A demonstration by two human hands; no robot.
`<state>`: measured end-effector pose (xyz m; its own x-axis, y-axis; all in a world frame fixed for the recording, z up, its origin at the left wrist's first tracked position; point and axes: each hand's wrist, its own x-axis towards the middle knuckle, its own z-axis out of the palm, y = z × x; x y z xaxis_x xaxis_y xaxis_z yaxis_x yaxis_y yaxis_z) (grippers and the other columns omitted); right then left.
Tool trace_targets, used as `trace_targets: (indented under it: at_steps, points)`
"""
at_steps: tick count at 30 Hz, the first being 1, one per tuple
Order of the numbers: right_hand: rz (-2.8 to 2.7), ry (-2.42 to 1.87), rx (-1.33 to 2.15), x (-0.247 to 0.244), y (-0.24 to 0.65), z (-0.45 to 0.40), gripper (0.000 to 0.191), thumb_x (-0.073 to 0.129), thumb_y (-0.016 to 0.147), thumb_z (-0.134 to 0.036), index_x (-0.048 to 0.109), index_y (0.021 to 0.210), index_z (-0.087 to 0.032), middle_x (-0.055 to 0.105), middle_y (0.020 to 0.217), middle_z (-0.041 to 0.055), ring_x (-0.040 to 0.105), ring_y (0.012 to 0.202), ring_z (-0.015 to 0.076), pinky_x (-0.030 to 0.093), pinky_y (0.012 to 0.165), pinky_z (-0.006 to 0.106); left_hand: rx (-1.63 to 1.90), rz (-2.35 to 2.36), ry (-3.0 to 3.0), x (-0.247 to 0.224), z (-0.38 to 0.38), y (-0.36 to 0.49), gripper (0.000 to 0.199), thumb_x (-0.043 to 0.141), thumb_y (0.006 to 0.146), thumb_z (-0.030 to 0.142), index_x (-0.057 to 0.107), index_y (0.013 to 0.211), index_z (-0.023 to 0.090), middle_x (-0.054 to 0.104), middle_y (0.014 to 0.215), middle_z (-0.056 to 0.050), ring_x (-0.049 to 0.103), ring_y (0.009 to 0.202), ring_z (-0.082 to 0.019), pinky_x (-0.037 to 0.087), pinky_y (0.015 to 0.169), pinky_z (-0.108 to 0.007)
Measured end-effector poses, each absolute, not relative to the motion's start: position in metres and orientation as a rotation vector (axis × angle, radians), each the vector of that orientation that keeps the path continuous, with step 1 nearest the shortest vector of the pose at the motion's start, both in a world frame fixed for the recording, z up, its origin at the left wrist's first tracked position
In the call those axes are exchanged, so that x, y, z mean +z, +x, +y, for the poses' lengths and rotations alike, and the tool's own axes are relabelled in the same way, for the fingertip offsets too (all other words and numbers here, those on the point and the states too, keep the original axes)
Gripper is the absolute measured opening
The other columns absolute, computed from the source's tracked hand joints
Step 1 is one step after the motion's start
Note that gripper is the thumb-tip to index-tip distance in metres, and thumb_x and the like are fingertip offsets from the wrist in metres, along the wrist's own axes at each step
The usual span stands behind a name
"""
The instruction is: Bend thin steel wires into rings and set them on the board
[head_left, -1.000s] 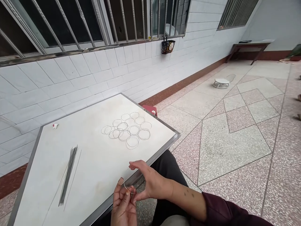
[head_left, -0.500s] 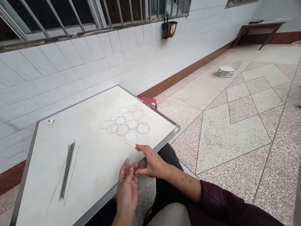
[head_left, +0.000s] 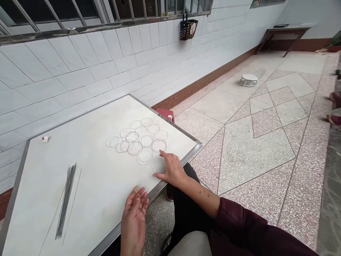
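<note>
Several thin wire rings (head_left: 132, 136) lie partly overlapping on the white table (head_left: 101, 117). My right hand (head_left: 173, 169) is at the table's near right edge, thumb and fingers spread around one more wire ring (head_left: 152, 170), which is partly covered by the hand; whether it grips the ring is hard to tell. My left hand (head_left: 135, 217) is palm up over the near edge, fingers loosely curled and apart, holding nothing. A bundle of straight wires (head_left: 65, 202) lies on the left part of the table, with a few loose wires beside it.
A small red and white object (head_left: 45, 139) sits at the table's far left. Behind the table is a tiled wall with a hanging basket (head_left: 188, 29). A red stool (head_left: 165, 114) stands past the far edge, and a white low stool (head_left: 248, 79) on the floor.
My right hand has moved up and away from my left hand, over the table beside the rings, with the wire ring. My left hand has let go of the wire and opened.
</note>
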<state>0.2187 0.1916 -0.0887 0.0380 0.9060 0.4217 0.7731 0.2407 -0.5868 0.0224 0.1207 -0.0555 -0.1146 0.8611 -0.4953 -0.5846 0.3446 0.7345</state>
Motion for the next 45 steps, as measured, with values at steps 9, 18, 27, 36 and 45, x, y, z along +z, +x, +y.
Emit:
trace_targets:
  at_steps: [9, 18, 27, 36, 45]
  points:
    - [-1.691, -1.889, 0.082, -0.093, 0.213, 0.217, 0.093, 0.076, 0.070, -0.062, 0.043, 0.141, -0.013, 0.060, 0.126, 0.0169, 0.051, 0.112, 0.0338, 0.038, 0.096, 0.049, 1.264, 1.253, 0.273, -0.062, 0.126, 0.006, 0.023, 0.061, 0.083, 0.008, 0.070, 0.101, 0.019, 0.073, 0.106, -0.010, 0.071, 0.087, -0.018, 0.058, 0.069, -0.026]
    - [-1.663, -1.858, 0.049, -0.094, 0.213, 0.217, 0.087, 0.074, 0.072, -0.061, 0.045, 0.140, -0.015, 0.056, 0.132, 0.0171, 0.050, 0.114, 0.0347, 0.039, 0.095, 0.049, 1.242, 1.253, 0.282, -0.068, 0.128, 0.002, 0.024, 0.067, 0.078, 0.010, 0.071, 0.100, 0.020, 0.073, 0.107, -0.009, 0.071, 0.088, -0.018, 0.057, 0.065, -0.024]
    - [-1.792, -1.294, 0.069, -0.094, 0.192, 0.184, 0.045, 0.055, 0.093, -0.027, 0.045, 0.136, -0.015, 0.058, 0.125, 0.0165, 0.051, 0.115, 0.0280, 0.045, 0.096, 0.046, 1.277, 1.238, 0.338, -0.067, 0.118, -0.014, 0.035, 0.083, 0.065, 0.025, 0.072, 0.098, 0.020, 0.073, 0.103, -0.008, 0.069, 0.084, -0.019, 0.056, 0.065, -0.027]
    - [-2.484, -0.571, 0.364, -0.127, 0.121, 0.129, 0.014, 0.060, 0.088, -0.025, 0.065, 0.101, -0.025, 0.071, 0.094, -0.0013, 0.059, 0.084, 0.0167, 0.041, 0.079, 0.034, 1.102, 2.083, 1.276, -0.054, 0.121, -0.127, 0.026, 0.060, 0.081, 0.041, 0.071, 0.100, 0.026, 0.069, 0.115, -0.005, 0.064, 0.091, -0.027, 0.052, 0.078, -0.041]
    - [-2.358, -0.684, 0.374, -0.120, 0.113, 0.124, 0.015, 0.052, 0.091, -0.019, 0.063, 0.100, -0.024, 0.069, 0.086, 0.0015, 0.061, 0.080, 0.0172, 0.042, 0.075, 0.032, 0.784, 2.513, 1.912, -0.071, 0.136, -0.186, 0.038, 0.039, 0.094, 0.027, 0.064, 0.117, 0.011, 0.064, 0.112, -0.018, 0.054, 0.106, -0.034, 0.043, 0.094, -0.047]
